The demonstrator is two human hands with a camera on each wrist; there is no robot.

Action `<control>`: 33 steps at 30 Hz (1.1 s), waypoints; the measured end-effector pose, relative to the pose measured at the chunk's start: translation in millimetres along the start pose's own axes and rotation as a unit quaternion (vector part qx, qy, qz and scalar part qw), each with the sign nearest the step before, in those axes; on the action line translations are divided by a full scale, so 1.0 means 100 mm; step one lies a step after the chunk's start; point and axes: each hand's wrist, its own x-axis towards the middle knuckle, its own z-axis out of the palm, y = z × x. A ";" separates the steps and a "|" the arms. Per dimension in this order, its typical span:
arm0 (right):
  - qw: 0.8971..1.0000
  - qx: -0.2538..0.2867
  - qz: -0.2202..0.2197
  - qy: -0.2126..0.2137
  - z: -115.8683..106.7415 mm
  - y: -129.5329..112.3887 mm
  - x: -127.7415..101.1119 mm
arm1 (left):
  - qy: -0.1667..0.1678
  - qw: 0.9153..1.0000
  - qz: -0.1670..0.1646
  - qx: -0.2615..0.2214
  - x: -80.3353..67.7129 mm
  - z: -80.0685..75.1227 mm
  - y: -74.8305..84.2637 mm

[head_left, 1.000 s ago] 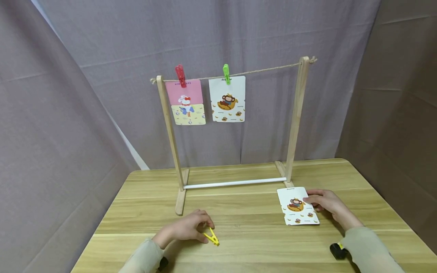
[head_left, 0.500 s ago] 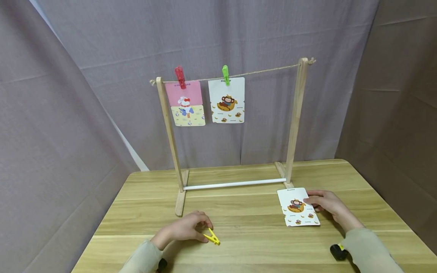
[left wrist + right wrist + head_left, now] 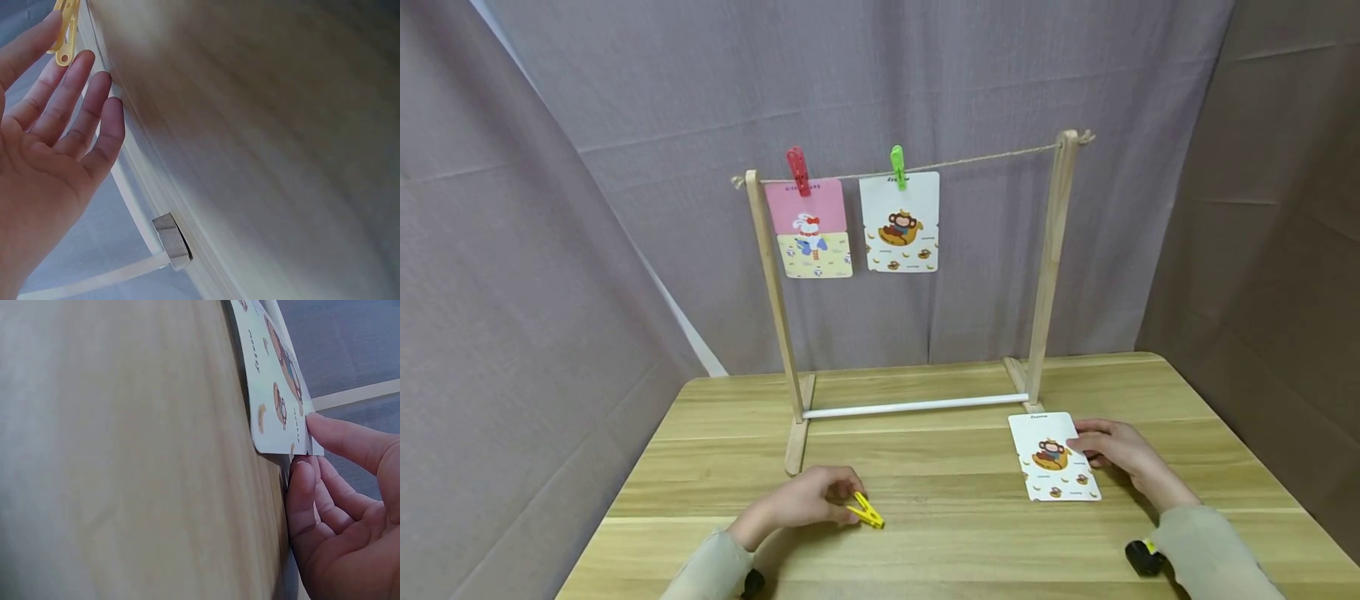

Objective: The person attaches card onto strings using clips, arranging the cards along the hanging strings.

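Your left hand (image 3: pixel 801 502) pinches the yellow clothespin (image 3: pixel 866 512) at the near left of the table (image 3: pixel 940 533); your right hand (image 3: pixel 1116 450) pinches the monkey card (image 3: pixel 1051 457) lying near right. Lift both cleanly.

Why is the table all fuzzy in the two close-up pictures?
In the left wrist view the table fills the frame as a soft blur, while the left hand and yellow peg look sharper. The right wrist view blurs the wood too, yet the card stays clear. The head view is evenly lit and sharp.
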 end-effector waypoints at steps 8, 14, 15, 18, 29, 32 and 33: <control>1.000 0.002 0.001 0.002 0.00 -0.02 -0.01 | 0.010 1.000 0.018 -0.012 0.01 -0.01 -0.04; 1.000 0.007 0.002 0.000 -0.01 -0.04 -0.01 | 0.021 0.999 0.041 -0.010 0.00 -0.02 -0.05; 1.000 0.006 0.004 0.000 -0.01 -0.04 -0.01 | 0.022 0.999 0.044 -0.009 -0.01 -0.02 -0.05; 1.000 0.009 0.005 -0.003 -0.01 -0.03 0.00 | 0.027 0.999 0.045 -0.009 -0.02 -0.02 -0.05; 0.999 0.027 -0.007 -0.027 -0.04 -0.04 -0.04 | 0.056 0.998 0.034 0.008 -0.01 -0.05 -0.04; 0.999 0.032 -0.009 -0.034 -0.05 -0.05 -0.05 | 0.060 0.998 0.024 0.011 0.00 -0.07 -0.04; 0.999 0.034 -0.008 -0.034 -0.06 -0.05 -0.06 | 0.061 0.998 0.020 0.012 0.00 -0.08 -0.03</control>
